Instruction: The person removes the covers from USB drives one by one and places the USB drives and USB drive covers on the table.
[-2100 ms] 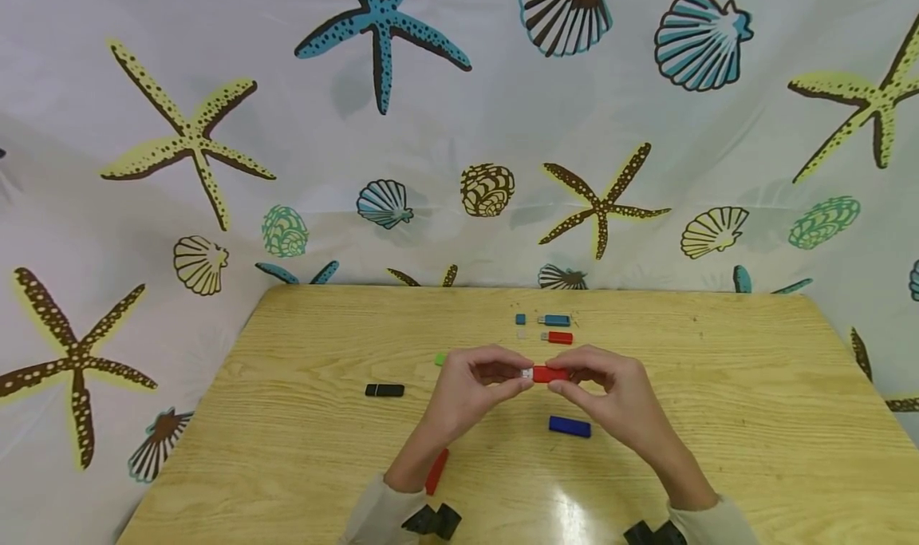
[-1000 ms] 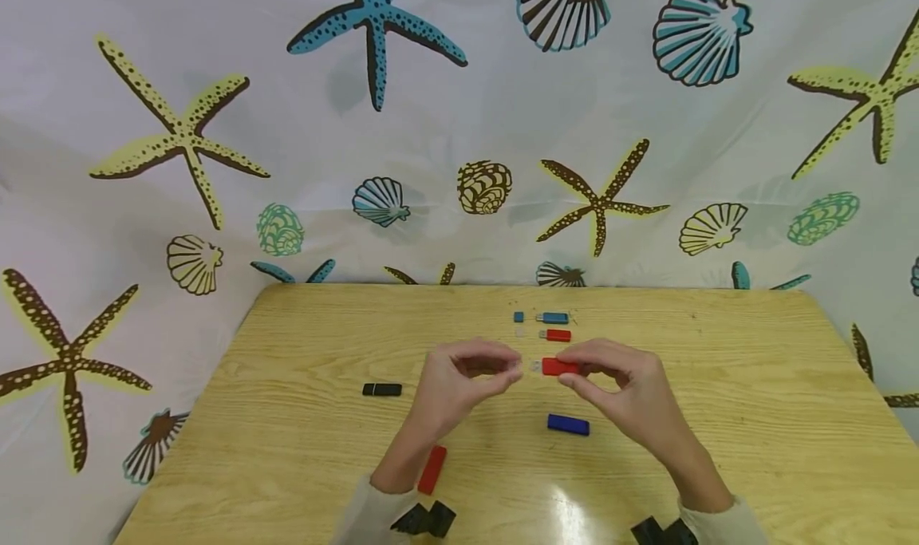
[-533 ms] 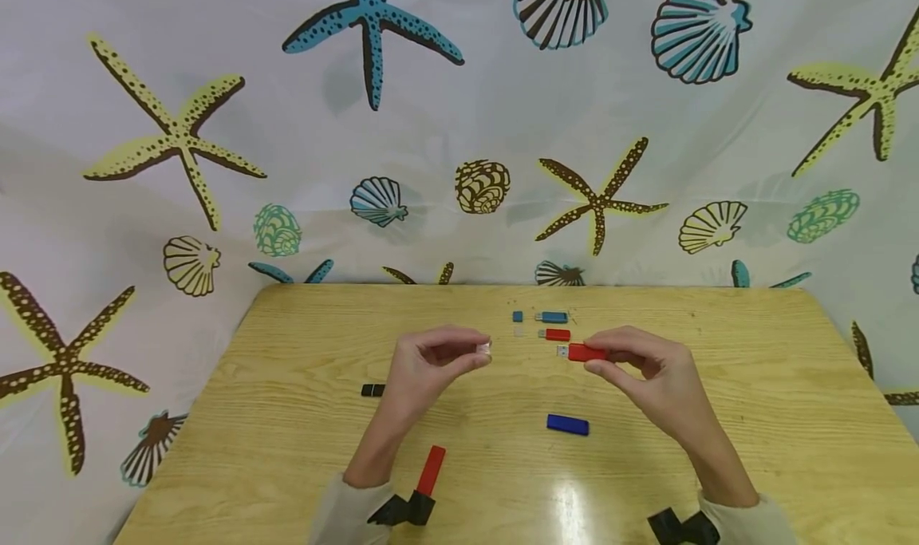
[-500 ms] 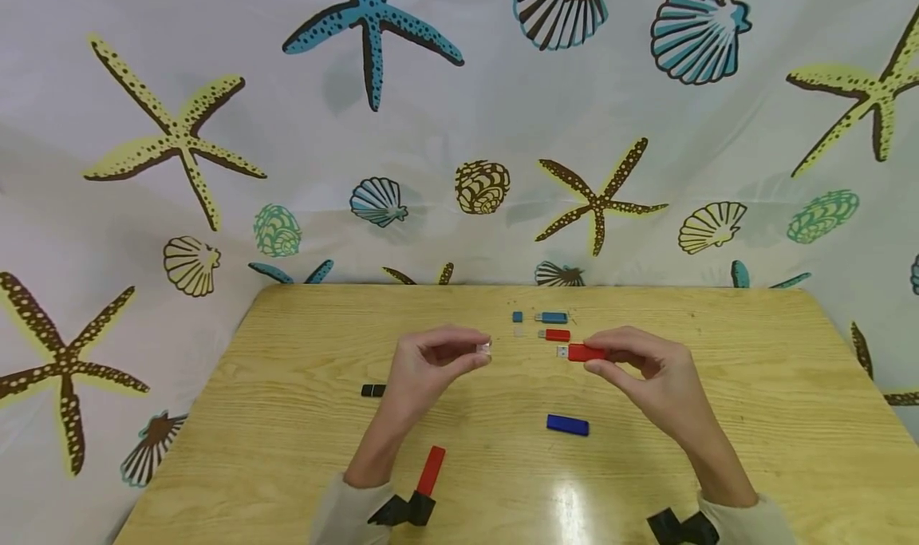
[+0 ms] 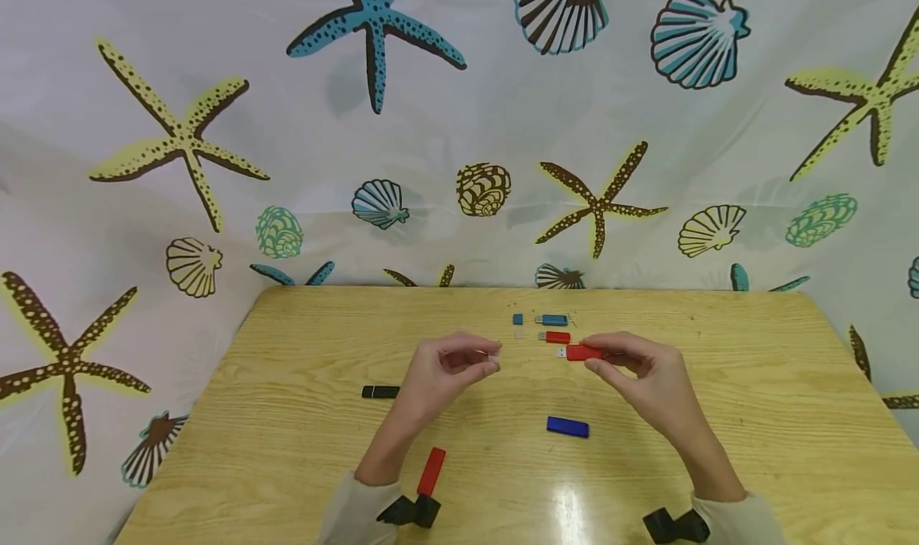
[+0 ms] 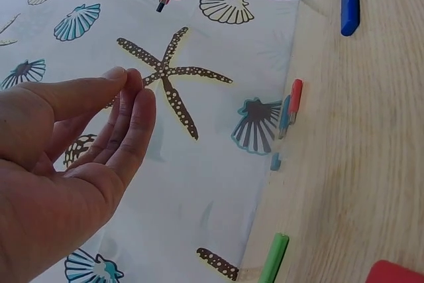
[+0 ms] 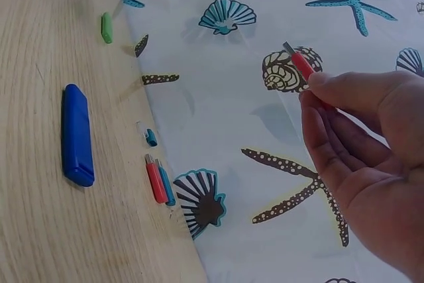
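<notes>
1. Red plastic: the red stick [image 5: 583,353] is in the right hand [image 5: 649,371], pinched at its rear end between thumb and fingertips, which stand only its thickness apart. The front of its body and the metal plug [image 5: 562,353] stick out free.

2. Its long axis runs sideways over the table [image 5: 775,401], nearly parallel to the far edge in the head view, with the plug pointing at the left hand [image 5: 441,371].

3. That hand's thumb and fingertips nearly meet, pinching a pale piece [image 5: 493,355]. Only a sliver shows; I cannot tell its shape or which way it faces, and the left wrist view hides it.

4. Plug and pale piece face each other almost on one line, the piece a touch lower in the head view, with a clear gap between. The right hand is nearer the plug; the left fingertips stand apart from it.

5. Past that gap lie the loose red stick [image 5: 558,337] and the blue stick [image 5: 553,320], both plugs leftward, with the blue cap [image 5: 518,319] beside the latter.

6. Closer to the person lies the navy stick [image 5: 567,427], between the forearms.
</notes>
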Tool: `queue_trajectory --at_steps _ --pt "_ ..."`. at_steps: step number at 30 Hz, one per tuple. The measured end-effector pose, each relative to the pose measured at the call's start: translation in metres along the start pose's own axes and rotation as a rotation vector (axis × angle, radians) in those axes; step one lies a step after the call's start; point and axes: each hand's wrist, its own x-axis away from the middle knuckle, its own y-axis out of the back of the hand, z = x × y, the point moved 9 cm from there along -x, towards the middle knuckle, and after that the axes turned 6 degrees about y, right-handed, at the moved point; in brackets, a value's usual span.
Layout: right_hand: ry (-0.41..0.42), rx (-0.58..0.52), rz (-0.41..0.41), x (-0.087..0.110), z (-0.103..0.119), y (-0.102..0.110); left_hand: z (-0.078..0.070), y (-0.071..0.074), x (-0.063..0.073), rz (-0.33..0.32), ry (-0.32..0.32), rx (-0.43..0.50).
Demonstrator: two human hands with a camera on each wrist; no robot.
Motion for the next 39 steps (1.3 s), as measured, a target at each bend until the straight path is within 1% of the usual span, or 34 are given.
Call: queue_trajectory --at_steps 8,11,16,20,24,29,35,39 --pt "-0.031 0.016 -0.001 0.001 -0.011 -0.001 0.008 -0.001 -0.003 -0.016 0.011 0.060" --pt "-0.037 0.015 -0.005 0.002 -0.014 -0.001 0.012 -0.002 -0.005 -0.033 0.017 0.079" --pt "-0.044 0.015 -0.008 0.002 -0.021 -0.002 0.018 -0.003 -0.008 -0.068 0.026 0.087" --pt "-0.065 0.038 -0.013 0.003 -0.030 -0.002 0.022 -0.006 -0.011 -0.084 0.015 0.083" --pt "-0.098 0.058 -0.013 0.005 -0.039 -0.003 0.025 -0.010 -0.014 -0.113 0.008 0.028" --pt "-0.100 0.047 -0.009 0.005 -0.047 -0.005 0.033 -0.012 -0.017 -0.155 0.034 -0.050" --pt "-0.082 0.075 -0.009 0.003 -0.052 -0.007 0.040 -0.015 -0.022 -0.166 0.039 -0.086" --pt "-0.093 0.100 -0.011 0.001 -0.056 -0.007 0.042 -0.018 -0.026 -0.166 0.033 -0.115"
